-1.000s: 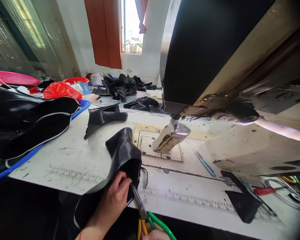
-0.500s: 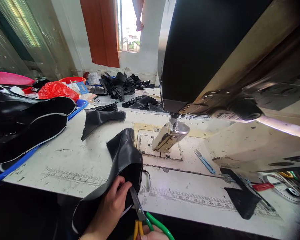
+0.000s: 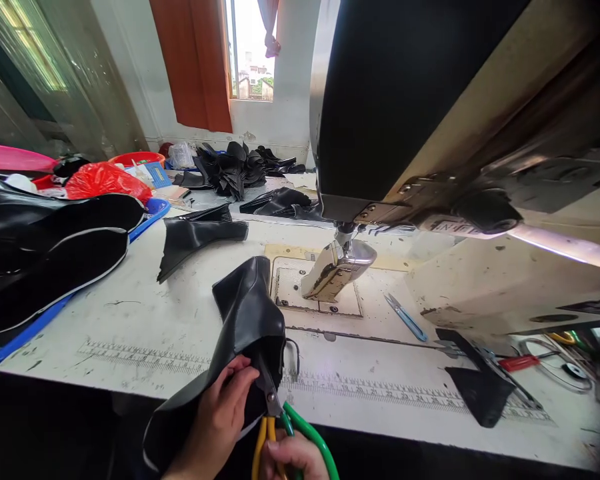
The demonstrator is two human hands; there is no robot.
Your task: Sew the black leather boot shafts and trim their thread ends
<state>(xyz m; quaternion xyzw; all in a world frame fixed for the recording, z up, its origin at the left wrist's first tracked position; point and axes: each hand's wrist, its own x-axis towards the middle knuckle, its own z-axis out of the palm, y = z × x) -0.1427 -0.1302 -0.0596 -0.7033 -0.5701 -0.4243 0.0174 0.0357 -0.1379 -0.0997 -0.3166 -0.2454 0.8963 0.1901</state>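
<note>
A: Status?
B: My right grip is closed on the scissors; my left grip, nearer, pinches the black boot upper.
A: Its location?
B: Ahead-left of the right grip, across the counter's near edge, long axis running away rightward.

The person's left hand is toward seven o'clock, and it is bare. It has slim fingers with round tips. The back of the hand looks smooth, with small, soft bumps at the knuckles. Further out toward seven o'clock is the wrist. It is bare too, smooth and rather thin, and the bottom edge cuts it off. The right hand is at six o'clock, down by the bottom edge, and only part of it shows. It is bare as well. Its thumb looks thick and round. The nails are too blurry to tell much.
</note>
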